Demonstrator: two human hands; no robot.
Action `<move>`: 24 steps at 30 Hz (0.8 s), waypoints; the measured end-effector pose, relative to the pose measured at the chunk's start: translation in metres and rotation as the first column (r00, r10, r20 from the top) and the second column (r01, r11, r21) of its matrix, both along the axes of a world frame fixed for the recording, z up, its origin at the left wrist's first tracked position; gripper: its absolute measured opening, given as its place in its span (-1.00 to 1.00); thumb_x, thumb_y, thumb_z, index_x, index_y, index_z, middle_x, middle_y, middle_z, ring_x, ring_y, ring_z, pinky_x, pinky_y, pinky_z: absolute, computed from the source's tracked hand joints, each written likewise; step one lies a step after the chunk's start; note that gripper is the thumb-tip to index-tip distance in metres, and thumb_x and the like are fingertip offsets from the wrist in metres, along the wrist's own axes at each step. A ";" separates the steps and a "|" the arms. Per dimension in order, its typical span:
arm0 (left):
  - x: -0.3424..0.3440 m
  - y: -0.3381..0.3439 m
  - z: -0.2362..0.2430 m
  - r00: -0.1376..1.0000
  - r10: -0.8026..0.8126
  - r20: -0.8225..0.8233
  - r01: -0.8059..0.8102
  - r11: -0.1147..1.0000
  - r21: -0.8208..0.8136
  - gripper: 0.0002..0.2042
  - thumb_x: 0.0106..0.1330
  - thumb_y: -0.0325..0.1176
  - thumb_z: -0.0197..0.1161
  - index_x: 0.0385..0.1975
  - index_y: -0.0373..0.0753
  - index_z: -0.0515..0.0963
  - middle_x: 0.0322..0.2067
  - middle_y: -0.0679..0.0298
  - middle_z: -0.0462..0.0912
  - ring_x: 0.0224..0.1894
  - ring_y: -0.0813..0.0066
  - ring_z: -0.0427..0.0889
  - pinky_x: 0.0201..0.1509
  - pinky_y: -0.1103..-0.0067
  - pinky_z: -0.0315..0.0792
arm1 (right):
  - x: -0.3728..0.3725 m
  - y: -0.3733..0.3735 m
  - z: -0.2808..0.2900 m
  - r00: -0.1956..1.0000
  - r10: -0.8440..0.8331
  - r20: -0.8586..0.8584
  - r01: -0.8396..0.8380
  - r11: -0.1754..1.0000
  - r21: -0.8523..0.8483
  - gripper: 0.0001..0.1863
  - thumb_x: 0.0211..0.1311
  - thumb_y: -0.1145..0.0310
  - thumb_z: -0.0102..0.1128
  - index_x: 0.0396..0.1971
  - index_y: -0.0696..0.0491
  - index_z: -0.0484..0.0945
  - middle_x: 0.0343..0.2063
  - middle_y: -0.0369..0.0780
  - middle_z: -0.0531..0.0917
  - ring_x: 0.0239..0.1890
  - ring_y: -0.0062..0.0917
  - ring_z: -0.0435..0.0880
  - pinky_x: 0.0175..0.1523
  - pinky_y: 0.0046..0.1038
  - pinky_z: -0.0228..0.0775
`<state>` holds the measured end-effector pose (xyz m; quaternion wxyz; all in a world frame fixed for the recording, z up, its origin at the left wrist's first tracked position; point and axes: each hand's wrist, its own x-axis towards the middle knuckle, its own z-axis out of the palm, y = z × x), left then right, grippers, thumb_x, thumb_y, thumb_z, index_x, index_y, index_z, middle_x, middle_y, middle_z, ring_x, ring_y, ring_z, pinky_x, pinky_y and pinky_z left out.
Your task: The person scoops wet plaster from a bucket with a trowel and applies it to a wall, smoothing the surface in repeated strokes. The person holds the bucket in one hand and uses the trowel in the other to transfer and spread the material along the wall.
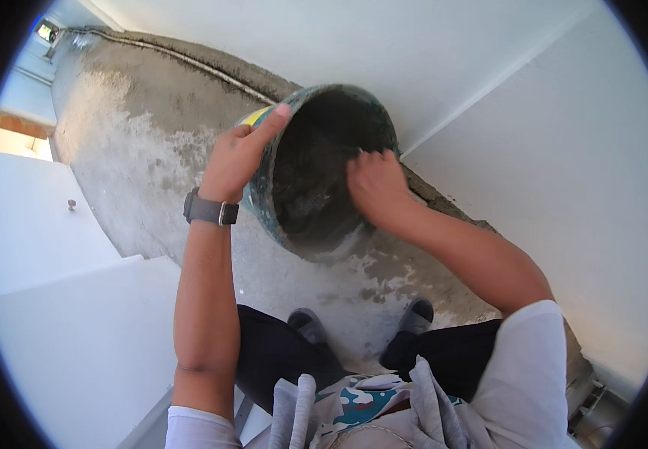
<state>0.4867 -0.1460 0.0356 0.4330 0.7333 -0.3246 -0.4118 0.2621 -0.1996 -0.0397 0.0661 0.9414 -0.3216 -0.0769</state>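
Bucket point(316, 168): round, dark, its outer wall smeared with grey mortar and flecked teal, with a yellow patch just beside the left fingertips. It is held up off the concrete floor point(137, 150) and tipped on its side. Its long axis runs from the base, turned away toward the white wall point(488, 135), to the open mouth, which faces back toward the person and slightly down. The inside is coated dark grey, paler near the lower lip.

Left hand point(238, 161): clasped on the bucket's left rim. The fingers point(271, 123) lie stretched along the outer wall toward the top. Whether the thumb hooks inside cannot be told. A dark watch point(210, 210) sits on the wrist.

Right hand point(375, 185): set at the right rim, its fingers curled over the edge into the mouth, fingertips hidden inside. Whether they hold anything cannot be told.

Below the bucket: two grey shoes point(361, 320) on wet-stained concrete.
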 end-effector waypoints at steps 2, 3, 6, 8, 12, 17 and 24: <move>0.003 0.005 -0.001 0.996 -0.068 0.051 0.067 0.998 0.023 -0.36 0.12 0.21 0.48 -0.43 -0.45 0.64 -0.47 0.34 0.57 -0.39 0.64 0.48 -0.30 0.63 0.39 | 0.036 0.001 -0.020 0.983 -0.024 -0.182 -0.010 0.983 -0.183 -0.80 0.18 0.28 0.26 -0.27 0.07 0.66 -0.31 -0.22 0.70 -0.26 -0.43 0.69 -0.21 -0.24 0.39; 0.004 0.006 0.000 0.989 -0.110 0.094 0.106 0.993 0.051 -0.38 0.11 0.20 0.48 -0.45 -0.43 0.63 -0.49 0.36 0.56 -0.42 0.66 0.45 -0.33 0.63 0.38 | 0.048 0.000 -0.026 0.966 -0.035 -0.257 -0.027 0.972 -0.235 -0.81 0.18 0.29 0.26 -0.27 0.06 0.68 -0.32 -0.23 0.71 -0.27 -0.44 0.70 -0.23 -0.24 0.41; -0.003 0.012 -0.005 0.990 -0.097 0.107 0.095 0.995 0.021 -0.42 0.11 0.17 0.50 -0.51 -0.38 0.59 -0.54 0.40 0.52 -0.48 0.67 0.40 -0.39 0.61 0.36 | 0.062 -0.006 -0.034 0.939 -0.039 -0.342 0.046 0.999 0.013 -0.82 0.18 0.33 0.24 -0.29 0.04 0.74 -0.31 -0.21 0.75 -0.24 -0.42 0.75 -0.26 -0.27 0.51; -0.006 0.015 -0.007 0.991 -0.054 0.120 0.055 0.999 0.002 -0.43 0.11 0.15 0.50 -0.51 -0.38 0.59 -0.54 0.40 0.52 -0.48 0.66 0.41 -0.39 0.61 0.36 | 0.061 -0.010 -0.033 0.951 -0.015 -0.308 0.086 0.972 0.219 -0.82 0.17 0.33 0.26 -0.30 0.03 0.76 -0.28 -0.17 0.77 -0.20 -0.38 0.78 -0.23 -0.28 0.58; -0.004 0.021 -0.005 0.993 0.015 0.114 -0.013 1.000 -0.012 -0.42 0.14 0.15 0.49 -0.43 -0.42 0.62 -0.47 0.34 0.58 -0.42 0.63 0.48 -0.32 0.62 0.40 | 0.055 -0.015 -0.032 0.974 0.105 -0.201 -0.007 0.900 0.436 -0.73 0.10 0.23 0.33 -0.28 0.08 0.76 -0.22 -0.08 0.77 -0.12 -0.29 0.79 -0.07 -0.27 0.64; -0.008 0.033 0.004 0.994 -0.024 0.105 0.021 0.999 0.029 -0.37 0.18 0.16 0.46 -0.26 -0.47 0.65 -0.35 0.26 0.66 -0.29 0.57 0.58 -0.17 0.61 0.45 | 0.056 -0.007 -0.045 0.992 0.116 0.044 -0.118 0.779 0.616 -0.61 0.07 0.14 0.32 -0.27 0.17 0.73 -0.23 -0.04 0.76 -0.14 -0.22 0.77 -0.05 -0.23 0.63; -0.007 0.041 0.001 0.987 -0.023 0.159 0.011 0.997 0.073 -0.27 0.17 0.20 0.44 -0.10 -0.53 0.63 -0.20 0.14 0.70 -0.12 0.44 0.63 0.04 0.56 0.44 | 0.036 -0.018 -0.038 0.987 -0.155 0.039 0.024 0.384 0.923 -0.57 0.18 0.05 0.29 -0.39 0.20 0.72 -0.53 -0.14 0.70 -0.56 -0.44 0.67 -0.37 -0.37 0.54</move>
